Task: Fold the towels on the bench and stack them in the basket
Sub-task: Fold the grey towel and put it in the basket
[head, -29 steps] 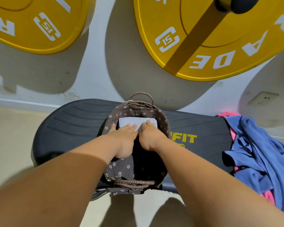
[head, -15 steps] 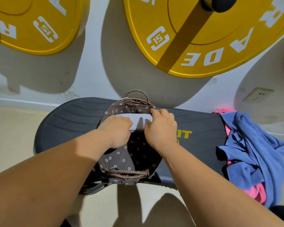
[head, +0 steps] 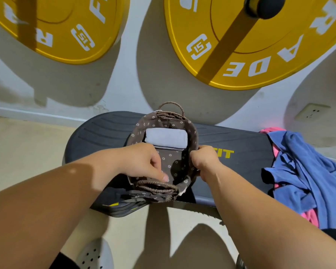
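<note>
Blue over pink, the unfolded towels (head: pixel 306 171) lie heaped at the right end of the bench (head: pixel 105 133), well apart from the basket (head: pixel 192 133) and to the right of both hands, so the right hand (head: pixel 206 160) is nearer. It grips the basket's right rim. The left hand (head: pixel 142 162) is curled over the left wall; whether it holds the lining is hidden. One folded towel (head: pixel 166 137) lies crosswise at the basket's far end. The heap's lower edge is cut off.

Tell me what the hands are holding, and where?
The basket: the right hand grips its right rim, the left hand its left rim.
</note>
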